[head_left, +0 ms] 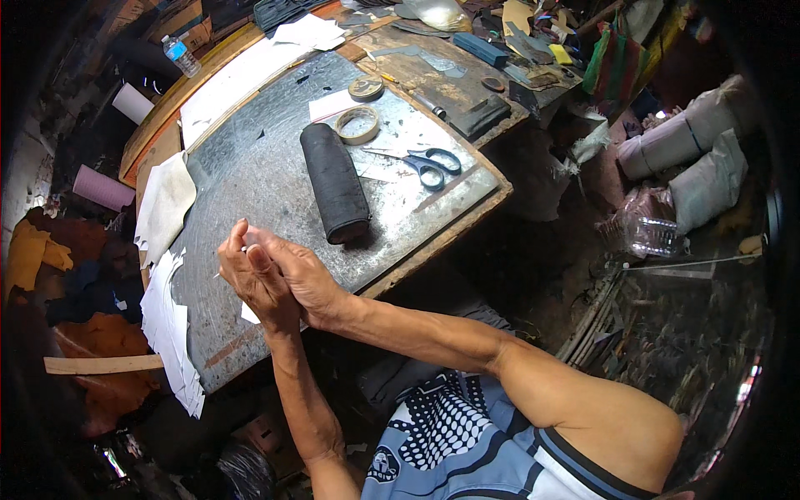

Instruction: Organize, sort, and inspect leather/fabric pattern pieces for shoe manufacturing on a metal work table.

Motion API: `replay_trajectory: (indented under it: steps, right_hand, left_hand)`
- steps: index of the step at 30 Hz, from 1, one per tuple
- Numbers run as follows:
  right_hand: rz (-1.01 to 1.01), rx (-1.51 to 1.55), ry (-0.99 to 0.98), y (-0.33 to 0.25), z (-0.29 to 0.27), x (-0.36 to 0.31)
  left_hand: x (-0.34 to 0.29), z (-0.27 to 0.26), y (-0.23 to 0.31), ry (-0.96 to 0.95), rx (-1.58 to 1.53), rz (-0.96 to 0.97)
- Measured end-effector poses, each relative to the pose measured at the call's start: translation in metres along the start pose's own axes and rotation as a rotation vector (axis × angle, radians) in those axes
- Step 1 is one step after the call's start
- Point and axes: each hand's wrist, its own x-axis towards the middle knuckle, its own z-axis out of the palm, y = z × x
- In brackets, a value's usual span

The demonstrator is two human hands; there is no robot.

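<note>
Over this scuffed metal-topped workbench [237, 179], left hand [257, 287] and right hand [308, 279] press together, half-curled, maybe holding something white [246, 247]; black cylindrical pouch [333, 183] lies just beyond, pink roll [104, 188] and brown scraps [104, 342] off left.

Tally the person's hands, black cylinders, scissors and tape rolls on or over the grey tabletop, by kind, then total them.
Hands: 2 (left hand, right hand)
Black cylinder: 1
Scissors: 1
Tape rolls: 2
Total: 6
</note>
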Motion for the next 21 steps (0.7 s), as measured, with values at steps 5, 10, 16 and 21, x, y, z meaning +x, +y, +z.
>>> replay_trajectory:
  steps: [5,10,16,21]
  right_hand:
    - [0.021,-0.003,-0.006,-0.006,0.007,-0.008]
    - [-0.225,-0.276,0.046,-0.021,-0.005,-0.012]
    - [-0.511,-0.667,0.136,-0.044,-0.017,-0.033]
    - [-0.609,-0.707,0.068,-0.076,-0.027,-0.063]
  left_hand:
    - [0.017,-0.005,0.006,0.045,0.205,0.187]
    - [0.02,0.012,0.009,-0.037,0.235,0.182]
    - [-0.01,0.03,0.053,-0.173,-0.49,-0.153]
    - [-0.04,0.046,0.106,-0.139,-0.906,-0.309]
